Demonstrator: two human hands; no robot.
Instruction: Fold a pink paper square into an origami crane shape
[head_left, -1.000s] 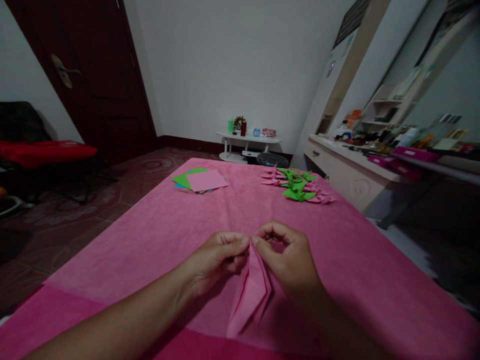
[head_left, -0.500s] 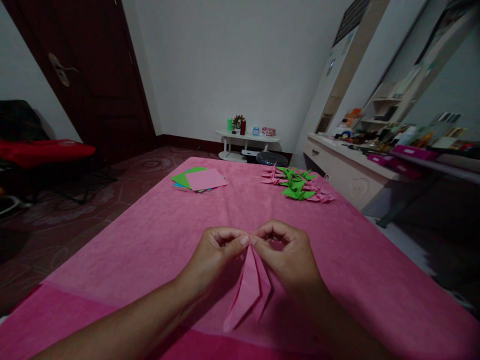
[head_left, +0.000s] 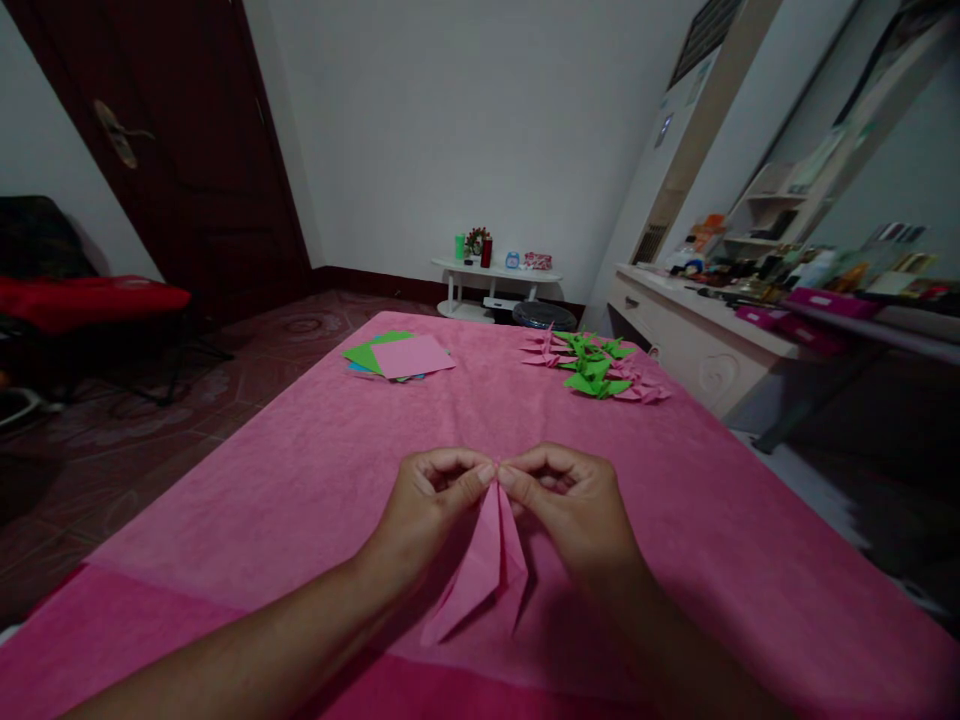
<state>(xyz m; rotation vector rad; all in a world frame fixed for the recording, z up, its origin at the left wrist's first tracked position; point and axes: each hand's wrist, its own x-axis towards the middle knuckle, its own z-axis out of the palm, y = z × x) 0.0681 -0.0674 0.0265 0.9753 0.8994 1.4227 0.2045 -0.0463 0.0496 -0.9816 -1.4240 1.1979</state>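
Note:
A folded piece of pink origami paper (head_left: pixel 480 570) hangs from my fingertips over the near part of the table, its long flaps pointing down toward me and spread apart. My left hand (head_left: pixel 435 500) pinches its upper tip between thumb and forefinger. On the other side of that tip, my right hand (head_left: pixel 574 500) pinches too, the two thumbs almost touching. My fingers cover the tip itself, so its fold is hidden.
A pink cloth (head_left: pixel 337 500) covers the table. Square paper sheets (head_left: pixel 412 355) in pink, green and blue lie stacked at the far left. Several green and pink folded paper cranes (head_left: pixel 592 375) sit at the far right. A cluttered dresser (head_left: pixel 697 340) stands beyond the right edge.
The lower flaps of the pink paper have swung slightly left and spread wider. Both hands keep their pinch at the tip, shifted only a little.

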